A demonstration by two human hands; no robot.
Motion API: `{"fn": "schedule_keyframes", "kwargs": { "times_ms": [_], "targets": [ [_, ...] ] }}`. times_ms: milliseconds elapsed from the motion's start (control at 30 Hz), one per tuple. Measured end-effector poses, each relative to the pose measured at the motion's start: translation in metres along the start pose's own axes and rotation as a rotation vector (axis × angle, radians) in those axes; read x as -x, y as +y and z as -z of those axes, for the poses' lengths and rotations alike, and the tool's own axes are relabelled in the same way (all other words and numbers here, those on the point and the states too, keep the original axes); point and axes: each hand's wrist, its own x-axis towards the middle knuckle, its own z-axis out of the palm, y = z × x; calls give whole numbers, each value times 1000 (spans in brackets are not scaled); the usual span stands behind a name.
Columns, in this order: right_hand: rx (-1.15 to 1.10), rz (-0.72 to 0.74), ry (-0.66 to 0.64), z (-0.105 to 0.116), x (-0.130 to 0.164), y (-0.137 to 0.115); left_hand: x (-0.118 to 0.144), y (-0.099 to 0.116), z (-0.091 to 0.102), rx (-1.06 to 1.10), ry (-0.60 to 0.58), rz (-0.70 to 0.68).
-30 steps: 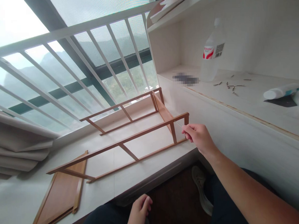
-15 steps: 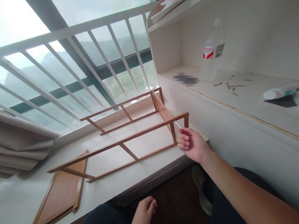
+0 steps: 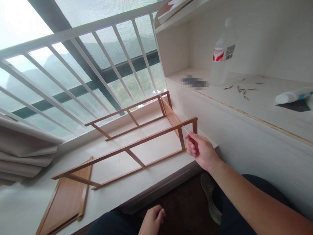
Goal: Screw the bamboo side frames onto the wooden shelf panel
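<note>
Wooden frame (image 3: 131, 145): rested on the white ledge (image 3: 108, 198).
Thin metal rod (image 3: 185, 129): set against the bar near the end panel (image 3: 171, 115); a fastener is apparently being turned.
Right hand (image 3: 201, 150): rod pinched.
Left hand (image 3: 153, 218): loosely curled, contents hidden.
Next move: straight, seated turning seems needed.
Screws (image 3: 244, 90): scattered on the shelf (image 3: 274, 108).

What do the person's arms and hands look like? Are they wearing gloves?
No gloves: the right hand and left hand are bare. No rings or watch show. The right forearm has no sleeve in view, and the little bit of left wrist is bare too.
</note>
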Motion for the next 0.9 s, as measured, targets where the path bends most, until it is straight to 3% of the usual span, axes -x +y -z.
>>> {"fn": "schedule_keyframes", "kwargs": {
  "times_ms": [300, 533, 767, 900],
  "targets": [
    [203, 153, 38, 3, -3, 8, 2, 3, -1, 33, 4, 7],
    [256, 193, 51, 6, -6, 14, 2, 1, -1, 7, -1, -7],
    [645, 367, 91, 11, -6, 12, 2, 2, -2, 0, -5, -23],
    [761, 427, 77, 14, -6, 12, 2, 2, -2, -11, -15, -30]
  ]
}}
